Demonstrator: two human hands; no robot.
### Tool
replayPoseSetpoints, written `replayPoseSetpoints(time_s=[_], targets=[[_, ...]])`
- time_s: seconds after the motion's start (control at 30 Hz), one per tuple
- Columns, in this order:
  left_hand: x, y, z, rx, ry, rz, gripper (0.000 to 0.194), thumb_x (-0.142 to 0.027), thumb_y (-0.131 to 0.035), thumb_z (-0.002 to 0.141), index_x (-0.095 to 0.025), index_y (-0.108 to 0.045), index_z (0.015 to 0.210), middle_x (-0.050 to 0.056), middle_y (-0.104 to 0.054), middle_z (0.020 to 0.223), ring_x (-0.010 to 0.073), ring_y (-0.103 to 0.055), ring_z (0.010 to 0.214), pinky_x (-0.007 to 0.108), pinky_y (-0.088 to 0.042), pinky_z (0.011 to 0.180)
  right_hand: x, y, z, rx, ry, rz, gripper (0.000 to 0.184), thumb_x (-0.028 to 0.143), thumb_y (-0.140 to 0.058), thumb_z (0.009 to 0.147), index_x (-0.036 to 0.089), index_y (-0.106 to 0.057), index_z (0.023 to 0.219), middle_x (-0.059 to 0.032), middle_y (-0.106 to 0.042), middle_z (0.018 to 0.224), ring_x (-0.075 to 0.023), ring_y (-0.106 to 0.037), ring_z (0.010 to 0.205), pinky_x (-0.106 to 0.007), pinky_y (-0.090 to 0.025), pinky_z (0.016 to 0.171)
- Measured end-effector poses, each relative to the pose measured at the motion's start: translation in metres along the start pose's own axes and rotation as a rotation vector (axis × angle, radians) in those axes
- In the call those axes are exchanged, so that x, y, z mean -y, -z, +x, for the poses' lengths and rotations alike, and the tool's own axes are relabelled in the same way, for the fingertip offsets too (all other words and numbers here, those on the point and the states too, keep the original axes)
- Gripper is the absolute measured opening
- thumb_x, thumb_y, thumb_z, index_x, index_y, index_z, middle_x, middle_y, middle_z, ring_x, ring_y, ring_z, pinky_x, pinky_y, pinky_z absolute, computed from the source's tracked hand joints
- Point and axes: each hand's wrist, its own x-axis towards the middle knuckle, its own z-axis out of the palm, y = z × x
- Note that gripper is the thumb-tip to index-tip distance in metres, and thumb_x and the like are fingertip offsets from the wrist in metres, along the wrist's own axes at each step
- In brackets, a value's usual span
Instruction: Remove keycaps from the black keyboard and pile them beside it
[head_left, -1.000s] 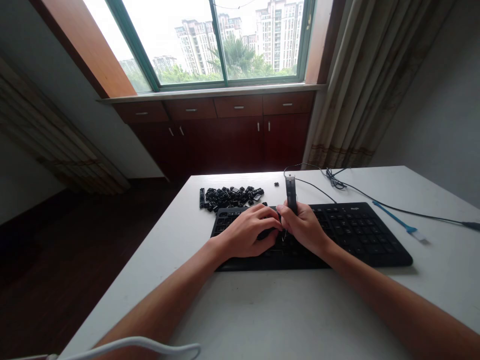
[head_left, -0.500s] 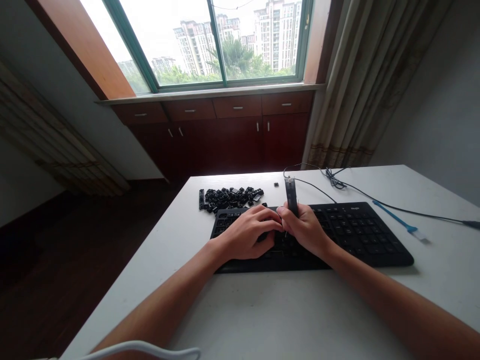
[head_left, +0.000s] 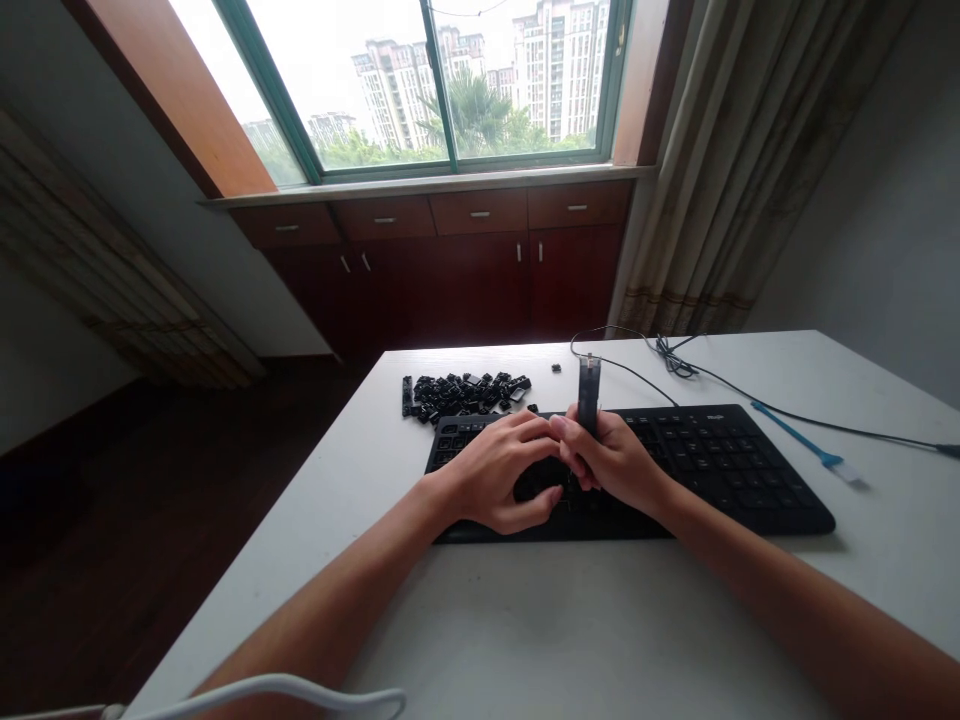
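your right hand (head_left: 616,458) grips a black tool (head_left: 589,388) upright; left hand (head_left: 489,472), half-spread, likely steadies the keyboard (head_left: 724,462) (keycaps (head_left: 463,394) heaped at your eleven o'clock).

Keyboard (head_left: 742,470): black plastic, largely matt
Keycaps (head_left: 466,394): black plastic, smooth, glinting in spots
Handheld tool (head_left: 589,390): dark plastic, seemingly translucent; metallic-looking top end
Blue tool (head_left: 793,433): smooth, plastic-looking handle; pale tip, material unclear
Tabletop (head_left: 510,620): white, smooth, glossy toward the far edge
Cable (head_left: 673,358): black, rubbery-looking sheath
Cabinet (head_left: 457,285): red-brown wood or veneer, low sheen
Drawer handles (head_left: 480,214): metallic-looking
Right-hand curtain (head_left: 727,170): pleated matt cloth
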Motion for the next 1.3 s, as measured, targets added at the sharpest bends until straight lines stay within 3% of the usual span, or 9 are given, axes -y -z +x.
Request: replayPoseSetpoints(time_s=[0.1,0.27,0.4,0.5,0.63,1.03,1.23,1.3], targets=[[-0.001,-0.002,0.000,-0.012,0.013,0.028,0.027,-0.043,-0.067,0.087,-0.020,-0.067,0.101,0.010,-0.067,0.108,0.0250,-0.059,0.095,0.043,-0.051,0.092,0.001,0.001,0.001,0.009,-0.016,0.013,0.042,0.050,-0.055,0.098,0.019,-0.052,0.070,0.0031,-0.055,0.054,-0.0088,-0.050,0.041,-0.020,-0.037,0.038],[0.001,-0.004,-0.001,-0.023,0.036,0.058,0.016,-0.032,-0.060,0.093,-0.021,-0.068,0.101,0.009,-0.067,0.108,0.0242,-0.059,0.099,0.041,-0.051,0.092,0.001,-0.002,0.002,-0.051,-0.011,-0.018,0.043,0.049,-0.055,0.098,0.019,-0.051,0.067,0.0032,-0.055,0.052,-0.0083,-0.048,0.038,-0.020,-0.037,0.037],[0.000,-0.006,0.001,-0.036,0.041,0.051,0.017,-0.033,-0.063,0.092,-0.022,-0.068,0.103,0.008,-0.067,0.110,0.0233,-0.059,0.099,0.039,-0.051,0.092,0.001,-0.003,0.001,-0.123,0.034,-0.102,0.043,0.045,-0.054,0.099,0.019,-0.051,0.065,0.0032,-0.054,0.051,-0.0090,-0.048,0.040,-0.022,-0.041,0.042],[-0.001,-0.011,0.003,-0.082,0.075,0.043,0.017,-0.035,-0.065,0.092,-0.020,-0.068,0.098,0.007,-0.067,0.105,0.0225,-0.059,0.094,0.038,-0.051,0.089,0.000,-0.003,0.000,-0.101,0.088,-0.180,0.043,0.041,-0.052,0.101,0.020,-0.051,0.063,0.0027,-0.054,0.050,-0.0099,-0.050,0.042,-0.024,-0.044,0.047],[-0.002,-0.016,0.006,-0.119,0.076,0.014,0.013,-0.026,-0.066,0.086,-0.019,-0.066,0.097,0.007,-0.067,0.103,0.0217,-0.058,0.092,0.037,-0.050,0.089,0.000,0.000,0.001,-0.060,0.119,-0.237,0.038,0.039,-0.058,0.099,0.020,-0.051,0.066,0.0035,-0.055,0.050,-0.0106,-0.052,0.043,-0.025,-0.045,0.050],[-0.002,-0.016,0.006,-0.087,0.098,0.036,0.013,-0.029,-0.062,0.087,-0.020,-0.065,0.095,0.008,-0.065,0.108,0.0238,-0.056,0.095,0.041,-0.049,0.091,0.004,-0.003,0.001,-0.058,0.038,-0.018,0.039,0.040,-0.060,0.096,0.019,-0.051,0.064,0.0048,-0.050,0.048,-0.0089,-0.045,0.038,-0.023,-0.035,0.040],[-0.005,-0.010,0.005,-0.047,0.093,0.033,0.022,-0.032,-0.063,0.082,-0.019,-0.059,0.099,0.009,-0.064,0.104,0.0247,-0.056,0.094,0.042,-0.049,0.093,0.003,-0.004,0.004,-0.193,0.082,0.010,0.044,0.039,-0.057,0.097,0.021,-0.045,0.058,0.0052,-0.045,0.048,-0.0085,-0.039,0.043,-0.025,-0.034,0.048],[-0.005,-0.009,0.005,-0.039,0.094,0.039,0.023,-0.031,-0.063,0.080,-0.019,-0.057,0.098,0.009,-0.063,0.103,0.0249,-0.055,0.093,0.043,-0.049,0.092,0.001,-0.004,0.005,-0.177,0.088,0.000,0.043,0.038,-0.057,0.097,0.021,-0.046,0.059,0.0044,-0.045,0.050,-0.0098,-0.040,0.047,-0.026,-0.036,0.051]])
